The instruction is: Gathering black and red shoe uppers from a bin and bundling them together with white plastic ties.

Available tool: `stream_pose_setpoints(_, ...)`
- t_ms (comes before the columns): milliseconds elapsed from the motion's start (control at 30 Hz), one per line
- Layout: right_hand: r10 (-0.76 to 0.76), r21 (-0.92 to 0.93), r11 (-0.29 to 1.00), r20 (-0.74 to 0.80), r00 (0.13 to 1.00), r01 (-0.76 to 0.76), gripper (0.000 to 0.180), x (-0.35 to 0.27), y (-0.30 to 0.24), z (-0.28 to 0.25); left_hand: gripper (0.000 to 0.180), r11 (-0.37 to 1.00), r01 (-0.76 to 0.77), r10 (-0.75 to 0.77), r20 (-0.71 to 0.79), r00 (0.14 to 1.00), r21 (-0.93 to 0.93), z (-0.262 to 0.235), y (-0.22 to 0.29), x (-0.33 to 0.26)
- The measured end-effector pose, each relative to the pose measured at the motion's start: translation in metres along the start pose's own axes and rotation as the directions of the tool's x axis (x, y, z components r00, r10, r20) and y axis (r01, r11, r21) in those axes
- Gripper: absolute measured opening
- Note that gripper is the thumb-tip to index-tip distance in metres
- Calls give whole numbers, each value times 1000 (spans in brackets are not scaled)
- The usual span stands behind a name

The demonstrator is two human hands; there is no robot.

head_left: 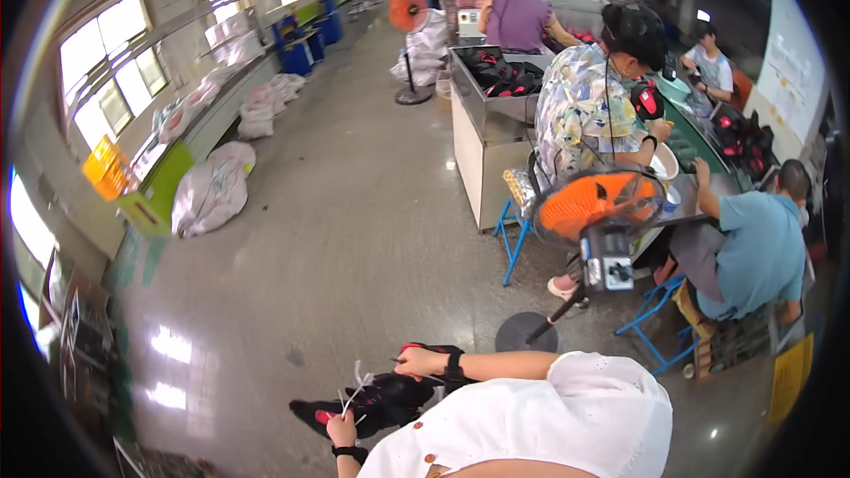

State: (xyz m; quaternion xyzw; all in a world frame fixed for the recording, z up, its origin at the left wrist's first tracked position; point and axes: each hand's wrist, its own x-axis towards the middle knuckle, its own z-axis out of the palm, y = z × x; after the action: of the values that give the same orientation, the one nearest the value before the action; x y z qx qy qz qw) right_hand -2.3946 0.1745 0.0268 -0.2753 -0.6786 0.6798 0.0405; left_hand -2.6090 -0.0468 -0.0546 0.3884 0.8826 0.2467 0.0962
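Observation:
My left hand (341,429), a dark band at its wrist, is closed around several thin white strips (359,381) that stick up and out of the fingers. Black pieces with red parts (385,400), perhaps shoe uppers, lie in a heap beside and beneath both hands. My right hand (421,361), also with a dark wristband, is over the heap's far side with its fingers closed. A small dark tip shows at those fingers, too small to name.
An orange floor fan (589,204) on a round base stands ahead right. Beyond it, several people sit at a workbench (722,184) with black-and-red pieces. Another orange fan (408,13) stands farther off. White sacks (215,190) lie by the left bench.

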Motion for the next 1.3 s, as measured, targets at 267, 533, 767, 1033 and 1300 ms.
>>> stream_pose_setpoints(267,138,198,978,-346,928,-71,20,184,23,-188,17,901,-422,420,37,907,103,68,49,273)
stream_pose_setpoints(533,2,21,1000,-316,949,5,26,300,-100,-361,27,439,554,-554,272,787,-707,148,58,457)
stream_pose_setpoints(767,-73,-111,994,-722,688,-11,29,352,-128,-583,28,705,315,-129,322,938,-635,170,280,688)
stream_pose_setpoints(1033,-330,-354,922,-930,-161,155,27,199,-300,-812,11,162,238,543,288,789,-958,173,741,879)
stream_pose_setpoints(1300,-646,-610,763,-708,-286,-211,22,114,-244,-923,22,-158,-649,942,-311,128,-744,369,1090,888)
